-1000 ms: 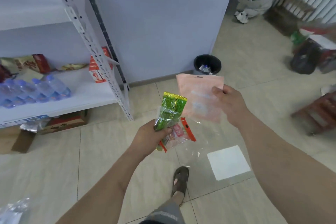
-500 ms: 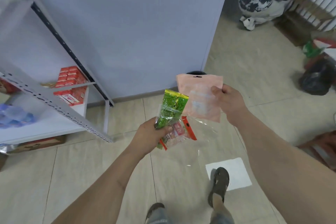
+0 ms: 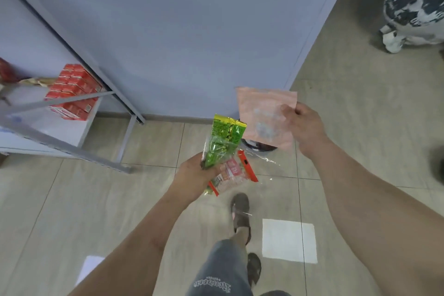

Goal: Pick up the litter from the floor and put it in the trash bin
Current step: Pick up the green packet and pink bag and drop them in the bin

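A pink packet (image 3: 265, 116) is pinched at its right edge by the right hand (image 3: 304, 125), above the mostly hidden trash bin (image 3: 258, 146). Green and red wrappers (image 3: 222, 151) are gripped by the left hand (image 3: 194, 176), nearer left.

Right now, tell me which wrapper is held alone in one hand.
The pink pouch, pinched by the right hand. The green wrapper and red-edged wrapper share the left hand.

Storeroom: stocked metal shelving (image 3: 72, 149)
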